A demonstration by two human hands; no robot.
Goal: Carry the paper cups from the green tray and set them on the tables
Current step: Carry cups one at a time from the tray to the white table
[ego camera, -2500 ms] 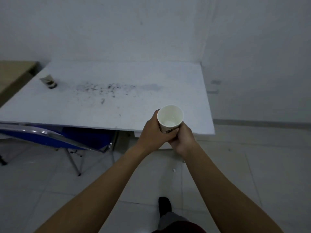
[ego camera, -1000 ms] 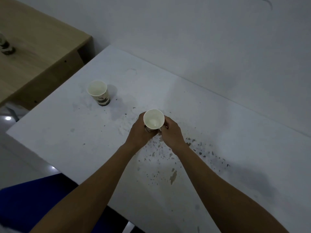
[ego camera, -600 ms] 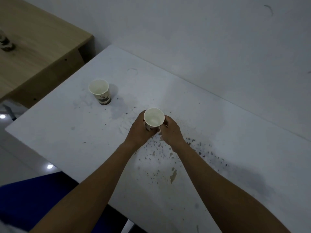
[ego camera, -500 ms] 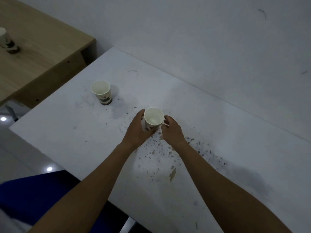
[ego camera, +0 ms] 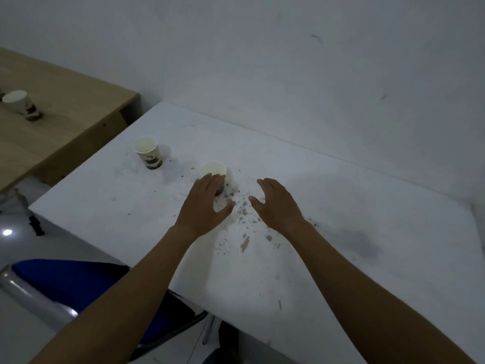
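Standing upright on the white desk (ego camera: 341, 232), the nearest paper cup (ego camera: 214, 168) shows its open mouth, its lower side hidden behind the fingertips of the left hand (ego camera: 203, 204). That hand is spread, fingers nearly straight and thumb held out toward three o'clock. It grips nothing, and whether the fingertips touch the cup's wall cannot be told. The right hand (ego camera: 277, 203) is at three o'clock from the left, well clear of the cup, equally spread with loosely extended fingers and empty. Both palms face down and inward over the desk, with a gap between them. Brownish flecks (ego camera: 245, 243) are scattered on the desk beneath the hands and at six o'clock from them. A second paper cup (ego camera: 147, 152), upright with a dark print on its lower half, stands on the same desk at ten o'clock from the nearest one, apart from it. A third paper cup (ego camera: 21, 105) stands on the wooden desk (ego camera: 73, 122) far out at nine o'clock, near the edge of view. A blue chair (ego camera: 65, 282) with a metal frame sits at seven o'clock, partly tucked under the white desk. A pale wall (ego camera: 262, 61) fills twelve o'clock.
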